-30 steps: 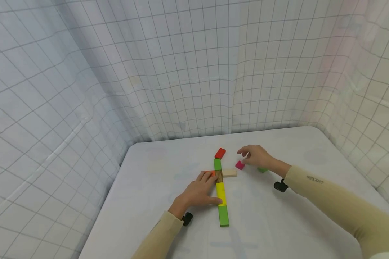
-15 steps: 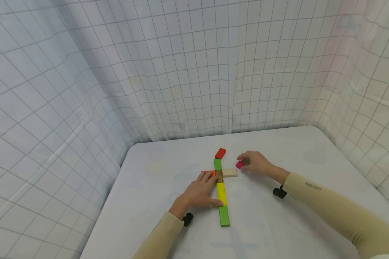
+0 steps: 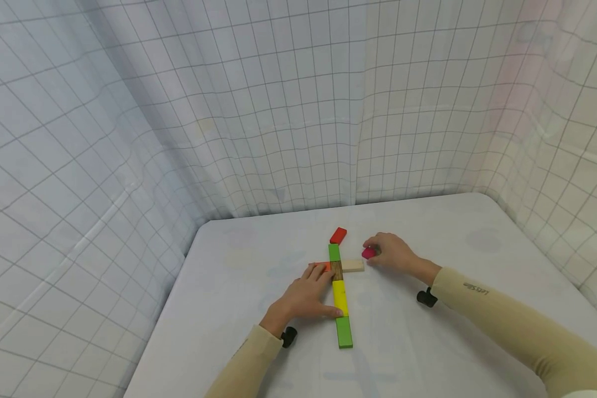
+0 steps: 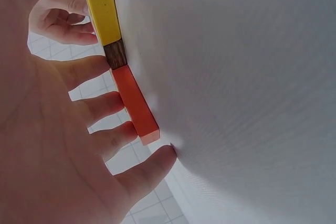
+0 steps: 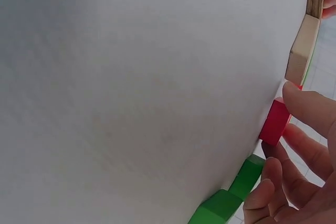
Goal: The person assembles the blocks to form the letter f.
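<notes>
My left hand (image 3: 303, 296) lies spread beside a line of flat blocks. Its fingertips touch an orange block (image 4: 136, 104) and a brown wood-grain block (image 3: 336, 271), and the thumb rests at the yellow block (image 3: 340, 297). With thumb and fingers my right hand (image 3: 392, 253) pinches a small crimson block (image 5: 274, 123), close over the table. Green blocks (image 3: 334, 252) (image 3: 344, 331) end the line at top and bottom. Opposite the orange one, a pale wooden block (image 3: 352, 266) sticks out to the right. A red block (image 3: 338, 235) lies tilted just past the line's far end.
Two green blocks (image 5: 247, 176) (image 5: 218, 207) lie on the table near the right hand in the right wrist view; the hand hides them in the head view. The white-covered table (image 3: 239, 265) is backed and flanked by a gridded white curtain (image 3: 278, 110).
My right hand has come down and closed its thumb and fingers round the crimson block, turning it slightly. The green block behind that hand has gone out of sight. The left hand stays put.
</notes>
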The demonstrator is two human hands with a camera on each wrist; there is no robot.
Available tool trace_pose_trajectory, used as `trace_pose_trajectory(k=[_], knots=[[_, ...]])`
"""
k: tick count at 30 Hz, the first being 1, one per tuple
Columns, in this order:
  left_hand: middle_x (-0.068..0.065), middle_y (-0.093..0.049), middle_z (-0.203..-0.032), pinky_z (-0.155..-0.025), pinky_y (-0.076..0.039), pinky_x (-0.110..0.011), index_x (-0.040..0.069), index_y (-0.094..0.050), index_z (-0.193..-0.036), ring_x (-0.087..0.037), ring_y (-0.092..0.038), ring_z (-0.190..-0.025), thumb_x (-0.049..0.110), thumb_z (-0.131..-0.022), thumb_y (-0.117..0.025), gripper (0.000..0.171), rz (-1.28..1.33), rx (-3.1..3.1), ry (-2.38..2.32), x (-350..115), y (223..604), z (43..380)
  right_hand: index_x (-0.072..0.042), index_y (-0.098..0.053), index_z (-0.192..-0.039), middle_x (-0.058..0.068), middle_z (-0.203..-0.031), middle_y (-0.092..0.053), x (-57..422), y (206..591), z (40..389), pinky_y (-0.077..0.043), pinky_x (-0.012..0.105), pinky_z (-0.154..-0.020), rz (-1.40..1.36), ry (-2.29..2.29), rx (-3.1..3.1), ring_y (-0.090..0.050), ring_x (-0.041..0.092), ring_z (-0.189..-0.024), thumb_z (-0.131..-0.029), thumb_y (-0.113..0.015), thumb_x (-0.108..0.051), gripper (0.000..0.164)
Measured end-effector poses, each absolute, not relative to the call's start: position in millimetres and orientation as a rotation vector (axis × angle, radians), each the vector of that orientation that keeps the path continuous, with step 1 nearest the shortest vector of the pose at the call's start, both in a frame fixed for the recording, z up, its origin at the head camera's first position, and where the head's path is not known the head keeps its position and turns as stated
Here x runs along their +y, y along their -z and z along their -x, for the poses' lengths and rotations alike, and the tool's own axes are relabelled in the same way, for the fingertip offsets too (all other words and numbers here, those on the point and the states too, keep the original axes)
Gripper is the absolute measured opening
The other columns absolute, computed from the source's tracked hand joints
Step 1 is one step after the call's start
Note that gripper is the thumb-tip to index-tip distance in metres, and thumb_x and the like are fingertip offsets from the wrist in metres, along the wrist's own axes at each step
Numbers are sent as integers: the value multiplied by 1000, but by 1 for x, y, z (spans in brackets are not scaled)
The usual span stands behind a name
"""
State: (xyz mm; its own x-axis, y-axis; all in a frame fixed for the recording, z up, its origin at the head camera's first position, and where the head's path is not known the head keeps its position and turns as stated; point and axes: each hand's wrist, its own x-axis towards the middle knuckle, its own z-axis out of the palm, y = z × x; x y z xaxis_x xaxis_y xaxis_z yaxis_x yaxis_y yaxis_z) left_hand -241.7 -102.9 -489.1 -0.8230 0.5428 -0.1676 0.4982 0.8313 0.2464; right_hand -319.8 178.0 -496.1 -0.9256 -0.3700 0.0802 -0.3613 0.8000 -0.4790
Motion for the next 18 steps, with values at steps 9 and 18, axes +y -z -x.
trace_pose_trajectory(k=[9,18], knots=[[-6,-21,-165,-108,-38,-59,20,-31,-159,-35,-15,-151,76,-78,-67,104,-801,2781,-278,-103,487,241,-9,-73,-118,3,-98,-65,177,499,320,-54,36,-80,624,784,2983,-57,21,-89,-82,-85,-17,39],[-6,-21,-165,-107,-38,-60,20,-31,-158,-34,-16,-151,77,-78,-66,105,-800,2783,-272,-103,488,241,-7,-72,-120,3,-97,-65,176,502,322,-53,36,-80,627,765,2995,-56,20,-87,-83,-81,-9,38]])
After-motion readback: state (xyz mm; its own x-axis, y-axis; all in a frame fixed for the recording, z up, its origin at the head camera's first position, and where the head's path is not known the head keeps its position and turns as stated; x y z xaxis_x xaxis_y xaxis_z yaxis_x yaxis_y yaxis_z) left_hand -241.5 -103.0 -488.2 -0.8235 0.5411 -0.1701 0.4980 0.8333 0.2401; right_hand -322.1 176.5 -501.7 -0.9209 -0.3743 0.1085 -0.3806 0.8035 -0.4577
